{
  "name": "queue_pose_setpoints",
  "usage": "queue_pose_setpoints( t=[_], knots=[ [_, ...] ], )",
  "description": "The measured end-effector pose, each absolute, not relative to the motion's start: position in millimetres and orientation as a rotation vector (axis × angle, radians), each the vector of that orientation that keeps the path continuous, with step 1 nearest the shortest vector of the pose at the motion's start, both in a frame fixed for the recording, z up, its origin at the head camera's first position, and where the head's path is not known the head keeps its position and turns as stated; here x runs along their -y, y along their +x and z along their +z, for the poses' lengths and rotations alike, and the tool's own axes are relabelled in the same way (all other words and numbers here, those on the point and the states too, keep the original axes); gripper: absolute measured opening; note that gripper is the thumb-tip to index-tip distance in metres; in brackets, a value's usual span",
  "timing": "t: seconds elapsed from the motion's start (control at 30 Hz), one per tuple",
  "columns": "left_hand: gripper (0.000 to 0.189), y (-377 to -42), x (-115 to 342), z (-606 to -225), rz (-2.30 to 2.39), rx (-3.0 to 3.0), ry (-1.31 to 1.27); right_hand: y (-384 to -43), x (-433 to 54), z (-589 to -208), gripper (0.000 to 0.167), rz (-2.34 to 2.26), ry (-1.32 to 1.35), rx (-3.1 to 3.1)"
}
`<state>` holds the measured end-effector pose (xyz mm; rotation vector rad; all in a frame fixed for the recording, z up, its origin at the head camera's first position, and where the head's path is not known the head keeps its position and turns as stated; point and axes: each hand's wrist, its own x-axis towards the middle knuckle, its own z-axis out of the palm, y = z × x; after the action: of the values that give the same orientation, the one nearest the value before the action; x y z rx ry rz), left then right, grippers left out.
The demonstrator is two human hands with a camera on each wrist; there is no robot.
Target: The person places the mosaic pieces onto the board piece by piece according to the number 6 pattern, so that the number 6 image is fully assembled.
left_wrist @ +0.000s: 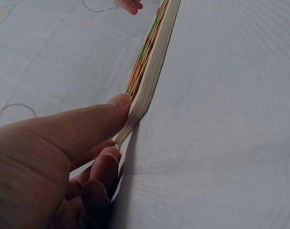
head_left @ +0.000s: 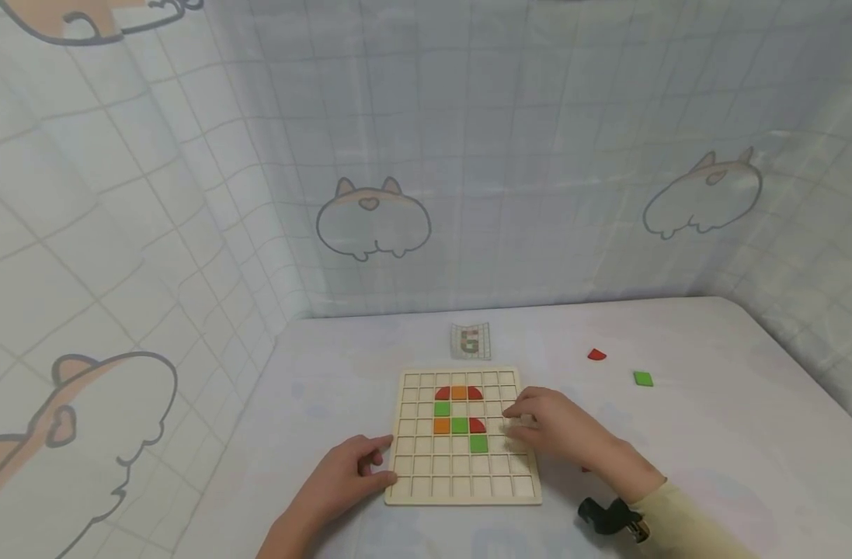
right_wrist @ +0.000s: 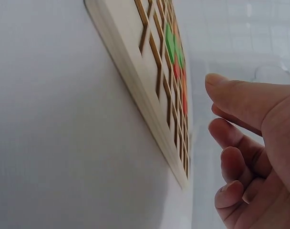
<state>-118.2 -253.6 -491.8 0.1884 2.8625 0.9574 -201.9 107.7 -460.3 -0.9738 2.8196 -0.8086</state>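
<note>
Pale curtains patterned with thin grey grid lines close this corner in: one hangs straight across the back (head_left: 509,155), one runs along the left side (head_left: 125,210), and another slants down the right (head_left: 827,210). Rounded corgi drawings (head_left: 373,225) in grey outline, touched with peach, dot the fabric. The white tabletop (head_left: 335,365) meets the back curtain, its far right corner rounded. Soft light shows up folds and a faint sheen, and the back looks greyer than the left.
</note>
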Motion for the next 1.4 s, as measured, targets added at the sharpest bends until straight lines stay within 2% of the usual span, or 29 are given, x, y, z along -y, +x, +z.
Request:
queue_pose_setpoints(
  t=[0.27, 0.77, 1.0, 1.2, 1.4],
  knots=[
    [0.064, -117.6, 251.1, -490.0, 0.968, -2.866, 0.193, -201.8, -133.3, -460.2, 0.025, -0.786, -0.842, -2.888],
    [0.064, -117.2, 249.9, -488.8, 0.96, -2.864, 0.185, -191.8, -175.4, -474.3, 0.024, -0.765, -0.819, -2.923],
    [0.064, -116.5, 250.1, -487.5, 0.974, -2.869, 0.209, -184.8, -189.3, -482.9, 0.018, -0.775, -0.764, -2.919],
    [0.064, -116.8, 249.5, -487.3, 0.988, -2.859, 0.195, -181.3, -196.5, -483.2, 0.02, -0.771, -0.697, -2.894],
    [0.064, -117.4, 249.1, -488.6, 0.971, -2.867, 0.188, -177.5, -202.9, -482.0, 0.024, -0.77, -0.774, -2.869]
  ],
)
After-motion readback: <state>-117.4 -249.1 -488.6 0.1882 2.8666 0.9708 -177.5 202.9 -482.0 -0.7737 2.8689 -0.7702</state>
